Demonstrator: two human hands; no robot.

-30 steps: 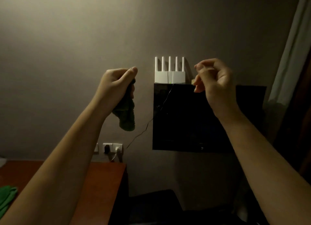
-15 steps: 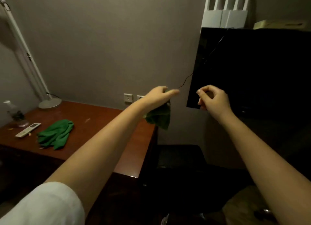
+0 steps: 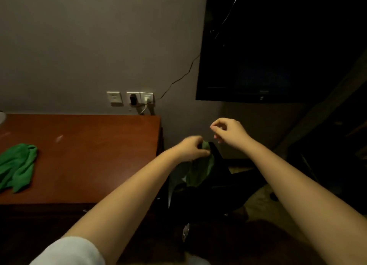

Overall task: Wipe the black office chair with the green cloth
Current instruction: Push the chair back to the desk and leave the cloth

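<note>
Green cloth (image 3: 200,169) dangling from left hand (image 3: 191,148)

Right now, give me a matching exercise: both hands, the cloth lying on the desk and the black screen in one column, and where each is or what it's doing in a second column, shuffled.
Column one
1. left hand
2. right hand
3. second cloth
4. black screen

Column two
A. mounted on the wall
B. lying on the wooden desk
C. grips the green cloth
D. fingers curled, holding nothing

Pairs: 1-C, 2-D, 3-B, 4-A
</note>
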